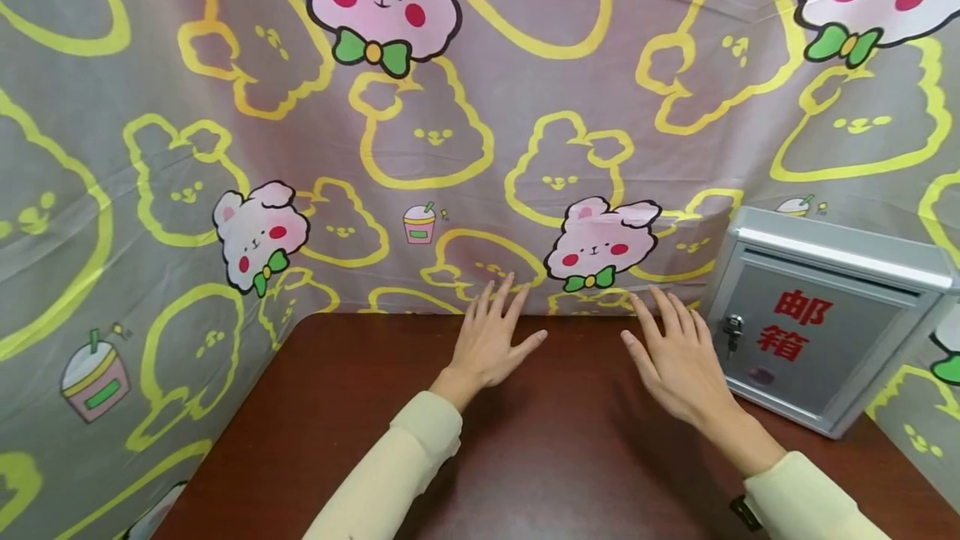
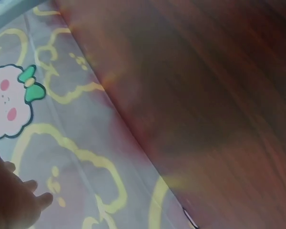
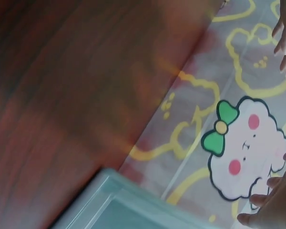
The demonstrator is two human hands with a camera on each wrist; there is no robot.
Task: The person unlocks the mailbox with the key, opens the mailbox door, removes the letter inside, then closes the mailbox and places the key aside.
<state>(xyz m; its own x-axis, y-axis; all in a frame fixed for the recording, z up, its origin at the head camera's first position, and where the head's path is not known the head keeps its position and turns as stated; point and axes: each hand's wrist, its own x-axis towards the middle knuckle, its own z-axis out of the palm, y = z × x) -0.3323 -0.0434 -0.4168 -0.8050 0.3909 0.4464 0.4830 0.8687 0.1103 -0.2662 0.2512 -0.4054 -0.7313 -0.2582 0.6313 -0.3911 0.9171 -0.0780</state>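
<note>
Both hands hover over a dark red-brown table [image 1: 360, 407], fingers spread and nothing held. My left hand [image 1: 489, 340] is at the middle, its fingertips toward the back edge; part of it shows at the lower left of the left wrist view. The right hand [image 1: 678, 357] lies farther right, palm down, with its shadow on the wood below. Nearest to it stands a silver-grey metal mailbox [image 1: 825, 315] with red characters, a slot along the top and a lock with a key [image 1: 732, 330] in its door. In the right wrist view the mailbox's corner [image 3: 114, 191] shows at the bottom.
A grey cloth [image 1: 442, 273] printed with yellow outlines and white rabbit faces hangs behind the table and along its left side. The mailbox takes up the table's right end. A dark band [image 1: 745, 513] sits at the right sleeve's cuff.
</note>
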